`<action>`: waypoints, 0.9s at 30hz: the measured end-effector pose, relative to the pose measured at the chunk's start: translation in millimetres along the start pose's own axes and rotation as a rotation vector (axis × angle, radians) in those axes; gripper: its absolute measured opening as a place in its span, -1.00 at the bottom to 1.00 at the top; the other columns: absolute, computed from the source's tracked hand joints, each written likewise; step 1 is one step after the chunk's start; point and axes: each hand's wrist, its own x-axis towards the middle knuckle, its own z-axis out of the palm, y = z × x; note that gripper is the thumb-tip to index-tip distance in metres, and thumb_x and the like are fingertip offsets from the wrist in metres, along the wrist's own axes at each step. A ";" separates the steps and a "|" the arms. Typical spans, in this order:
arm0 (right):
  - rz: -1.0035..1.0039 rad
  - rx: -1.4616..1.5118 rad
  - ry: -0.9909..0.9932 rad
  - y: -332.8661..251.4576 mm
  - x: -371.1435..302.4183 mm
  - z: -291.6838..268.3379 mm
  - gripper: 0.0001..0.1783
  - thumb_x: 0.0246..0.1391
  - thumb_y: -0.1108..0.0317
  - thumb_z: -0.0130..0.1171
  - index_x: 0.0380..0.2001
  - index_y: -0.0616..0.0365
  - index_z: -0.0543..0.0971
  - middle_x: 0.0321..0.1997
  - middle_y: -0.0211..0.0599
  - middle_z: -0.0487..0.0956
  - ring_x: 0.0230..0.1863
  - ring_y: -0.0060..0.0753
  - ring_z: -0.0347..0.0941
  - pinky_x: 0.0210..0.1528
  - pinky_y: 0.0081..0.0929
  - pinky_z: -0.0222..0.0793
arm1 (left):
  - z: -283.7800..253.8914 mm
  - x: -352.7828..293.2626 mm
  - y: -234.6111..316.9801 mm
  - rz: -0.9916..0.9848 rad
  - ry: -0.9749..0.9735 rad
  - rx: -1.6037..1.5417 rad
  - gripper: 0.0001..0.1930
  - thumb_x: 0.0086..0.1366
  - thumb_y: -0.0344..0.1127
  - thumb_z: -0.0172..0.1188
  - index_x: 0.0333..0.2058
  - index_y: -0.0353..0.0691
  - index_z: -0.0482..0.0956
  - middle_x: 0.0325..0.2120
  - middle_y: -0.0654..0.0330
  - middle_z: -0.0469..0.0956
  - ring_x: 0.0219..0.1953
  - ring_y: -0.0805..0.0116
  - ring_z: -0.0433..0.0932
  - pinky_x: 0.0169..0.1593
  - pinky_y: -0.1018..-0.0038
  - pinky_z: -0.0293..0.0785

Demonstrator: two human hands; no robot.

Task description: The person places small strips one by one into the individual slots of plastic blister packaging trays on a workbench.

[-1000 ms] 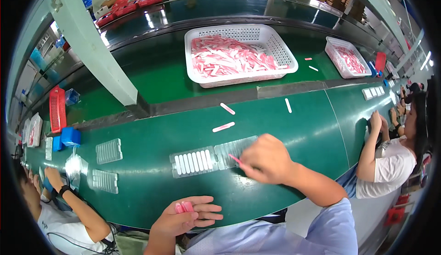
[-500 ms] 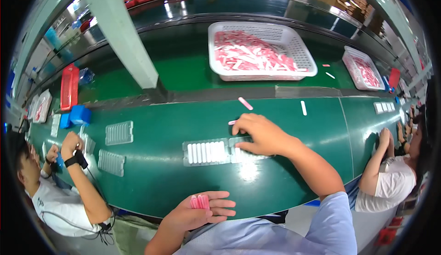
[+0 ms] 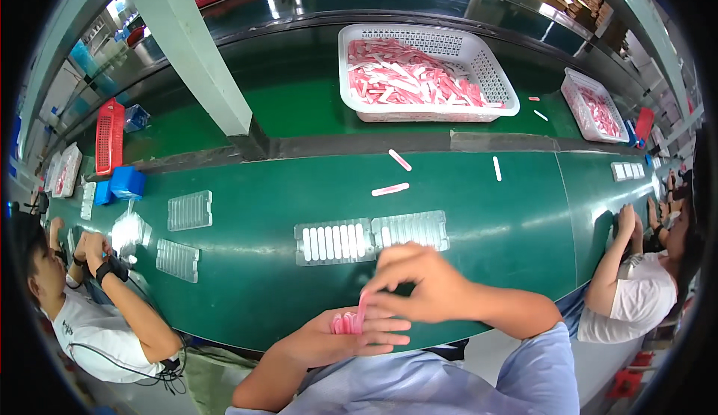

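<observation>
Risk of a drop at the handover

One pink strip [image 3: 362,315] is pinched near its upper end by the fingertips of the right hand [image 3: 419,284], whose grip is closed on it just above the left hand [image 3: 329,342]. Several more pieces, a small pink bunch [image 3: 343,324], are carried on the upturned left palm, with the fingers spread; whether they are also pressed by the thumb cannot be told.

Because so little of the strip is clasped, it could be twisted or lost if the pinch were loosened. Neighbouring pieces might be dragged along if they cling together, and the bunch could be spilled onto the tabletop [image 3: 262,288] should the palm be tilted.

Beyond the hands, a row of white strips [image 3: 330,243] is held in the left tray [image 3: 299,237]; in the right tray [image 3: 422,228], a single white piece [image 3: 387,236] is seen at the left end. The right tray's near edge is partly covered by the right hand, though contact cannot be judged. Since both trays look thin and light, they could be nudged by a knuckle and their contents jolted loose.
</observation>
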 end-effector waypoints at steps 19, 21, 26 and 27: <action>0.401 0.637 0.291 45.3 9.9 -54.8 -0.95 0.28 0.55 0.21 -0.29 0.33 0.59 -0.35 -0.12 0.74 -0.42 -0.47 0.69 -0.44 -0.63 0.45 | -12.6 -27.3 -4.7 0.068 0.114 -0.078 -0.35 0.45 -0.57 0.10 0.44 -0.49 0.09 0.38 -0.28 0.28 0.42 -0.19 0.33 0.44 0.11 0.33; 0.399 0.652 0.291 44.9 10.6 -56.0 -0.95 0.27 0.56 0.22 -0.30 0.33 0.60 -0.36 -0.13 0.74 -0.41 -0.46 0.70 -0.43 -0.65 0.45 | -13.1 -28.7 -6.6 0.086 0.124 -0.084 -0.38 0.44 -0.64 0.03 0.43 -0.49 0.11 0.37 -0.31 0.29 0.40 -0.24 0.34 0.42 0.07 0.36; 0.368 0.583 0.296 48.4 9.2 -62.5 -0.97 0.20 0.56 0.27 -0.33 0.32 0.63 -0.37 -0.16 0.74 -0.39 -0.47 0.70 -0.40 -0.66 0.46 | -12.7 -29.7 -5.3 0.099 0.136 -0.088 -0.40 0.43 -0.71 -0.05 0.42 -0.50 0.13 0.35 -0.34 0.31 0.38 -0.30 0.35 0.39 0.03 0.41; 0.390 0.476 0.149 50.1 9.9 -69.8 -0.96 0.15 0.55 0.30 -0.33 0.31 0.64 -0.38 -0.22 0.74 -0.41 -0.53 0.67 -0.41 -0.62 0.46 | -11.3 -31.3 -4.7 0.100 0.143 -0.088 -0.39 0.42 -0.71 -0.05 0.43 -0.51 0.12 0.35 -0.34 0.31 0.38 -0.30 0.35 0.39 0.03 0.41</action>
